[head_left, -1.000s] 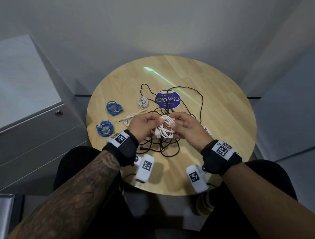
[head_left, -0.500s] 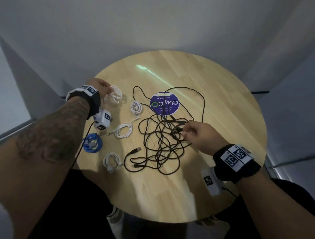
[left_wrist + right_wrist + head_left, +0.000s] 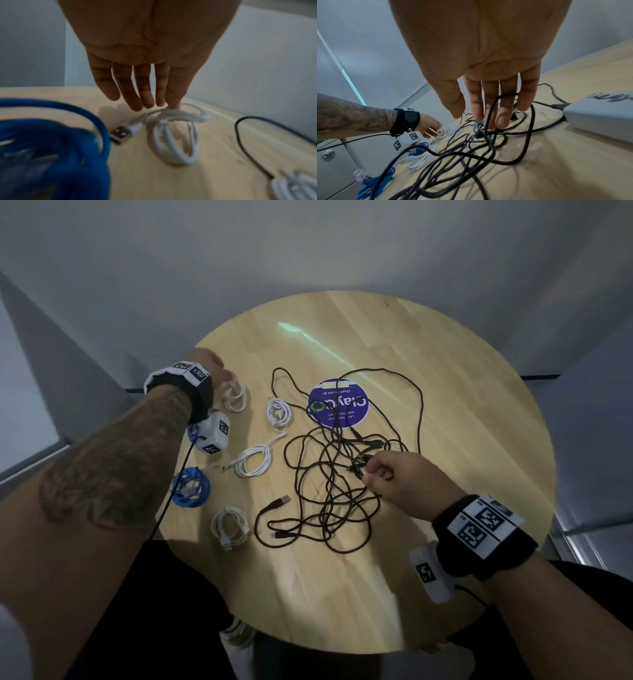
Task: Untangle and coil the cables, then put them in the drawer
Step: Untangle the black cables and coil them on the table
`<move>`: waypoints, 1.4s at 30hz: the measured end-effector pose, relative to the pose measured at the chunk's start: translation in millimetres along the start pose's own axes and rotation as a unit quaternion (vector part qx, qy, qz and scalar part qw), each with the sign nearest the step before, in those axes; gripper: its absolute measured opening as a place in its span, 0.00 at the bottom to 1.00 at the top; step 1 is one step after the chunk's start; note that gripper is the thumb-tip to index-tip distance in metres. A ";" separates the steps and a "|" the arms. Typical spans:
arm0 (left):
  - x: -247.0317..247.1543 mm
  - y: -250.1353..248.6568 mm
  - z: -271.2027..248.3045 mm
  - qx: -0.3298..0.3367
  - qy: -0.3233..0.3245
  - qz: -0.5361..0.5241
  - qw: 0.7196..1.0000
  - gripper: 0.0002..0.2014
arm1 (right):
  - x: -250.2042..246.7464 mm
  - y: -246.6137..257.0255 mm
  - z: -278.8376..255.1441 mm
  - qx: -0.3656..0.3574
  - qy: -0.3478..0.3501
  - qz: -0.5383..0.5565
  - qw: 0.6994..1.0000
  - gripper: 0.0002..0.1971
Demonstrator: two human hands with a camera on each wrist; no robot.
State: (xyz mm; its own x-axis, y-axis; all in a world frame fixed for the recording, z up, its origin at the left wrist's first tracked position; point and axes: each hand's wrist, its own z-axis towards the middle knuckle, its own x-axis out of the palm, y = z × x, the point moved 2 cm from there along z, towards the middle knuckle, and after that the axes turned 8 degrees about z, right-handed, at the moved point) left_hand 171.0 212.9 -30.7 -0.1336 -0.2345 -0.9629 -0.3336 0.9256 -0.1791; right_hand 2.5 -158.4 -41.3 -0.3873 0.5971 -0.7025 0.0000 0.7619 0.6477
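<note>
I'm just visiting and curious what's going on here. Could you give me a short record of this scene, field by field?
Surface: round wooden table
Left hand: fingers straight, tips touching a white coil at the table's far left
Right hand: pinching strands of the black tangle
White coils: four on the table
Blue coils: one in plain view, another partly hidden under the left wrist
Sticker: purple, round, under some black strands
Drawer: closed unit left of the table
</note>
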 end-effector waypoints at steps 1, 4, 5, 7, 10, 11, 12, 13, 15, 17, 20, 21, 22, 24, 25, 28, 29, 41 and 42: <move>-10.9 -9.1 -11.3 0.017 -0.017 -0.020 0.999 0.15 | -0.2 2.4 -1.7 -0.001 -0.005 -0.010 1.000 0.09; -26.5 -43.7 -65.7 0.095 -0.035 -0.105 0.989 0.08 | 1.8 12.5 -7.2 -0.037 -0.034 -0.069 0.996 0.12; -22.2 -55.7 -90.5 0.128 -0.004 -0.121 0.984 0.06 | 3.6 17.1 -9.1 -0.062 -0.050 -0.099 0.992 0.16; -1.9 -70.4 -140.6 0.185 0.098 -0.116 0.971 0.05 | 12.2 28.2 -15.7 -0.110 -0.056 -0.153 0.980 0.24; 40.9 -75.3 -194.9 0.232 0.214 -0.057 0.947 0.03 | 32.4 34.6 -26.8 -0.135 0.014 -0.191 0.972 0.27; 54.1 -74.5 -207.1 0.241 0.220 -0.045 0.944 0.03 | 38.4 33.9 -30.6 -0.134 0.036 -0.213 0.967 0.25; 67.4 -72.1 -214.1 0.238 0.222 -0.041 0.945 0.04 | 42.3 30.7 -32.2 -0.133 0.040 -0.231 0.963 0.20; 76.7 -70.5 -223.1 0.225 0.221 -0.041 0.948 0.06 | 42.6 27.7 -33.8 -0.133 0.033 -0.240 0.961 0.14; 89.7 -66.9 -236.6 0.208 0.211 -0.036 0.955 0.09 | 36.7 20.8 -37.5 -0.103 -0.009 -0.175 0.979 0.07; 91.8 -65.7 -246.8 0.216 0.178 -0.040 0.959 0.05 | 20.8 18.5 -42.6 -0.058 -0.066 -0.035 0.996 0.06; 74.7 -67.5 -252.6 0.216 0.107 -0.145 0.959 0.06 | -7.9 27.4 -50.1 -0.049 -0.108 0.096 0.988 0.06; 65.6 -70.2 -253.4 0.214 0.090 -0.194 0.953 0.08 | -18.6 31.7 -52.5 -0.056 -0.111 0.114 0.986 0.06; 55.3 -73.3 -254.4 0.212 0.077 -0.238 0.945 0.08 | -28.5 36.5 -55.5 -0.062 -0.110 0.126 0.984 0.06; 33.3 -80.5 -257.4 0.210 0.062 -0.313 0.924 0.05 | -46.9 45.3 -58.1 -0.075 -0.107 0.150 0.980 0.07; 22.6 -84.0 -258.5 0.209 0.063 -0.343 0.914 0.03 | -55.2 48.7 -58.4 -0.082 -0.117 0.157 0.977 0.08; -3.5 -91.6 -259.9 0.193 0.063 -0.442 0.874 0.05 | -75.4 64.0 -62.4 -0.105 -0.148 0.174 0.968 0.07; -10.6 -93.6 -261.2 0.182 0.070 -0.485 0.853 0.05 | -79.4 69.7 -63.9 -0.106 -0.151 0.193 0.964 0.06; 17.3 -103.7 -285.7 0.111 0.101 -0.545 0.825 0.09 | -98.0 111.7 -77.6 -0.065 -0.126 0.434 0.890 0.08; 12.6 -104.9 -284.1 0.117 0.069 -0.521 0.842 0.08 | -99.0 112.7 -79.0 -0.064 -0.123 0.429 0.892 0.08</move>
State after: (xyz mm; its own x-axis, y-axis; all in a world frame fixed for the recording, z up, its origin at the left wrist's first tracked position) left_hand -60.9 28.4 33.3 0.0050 -0.9737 -0.2278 -0.1458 0.2247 -0.9635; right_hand -32.0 -151.4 124.5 -0.0808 0.9961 0.0352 0.0866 -0.0281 0.9958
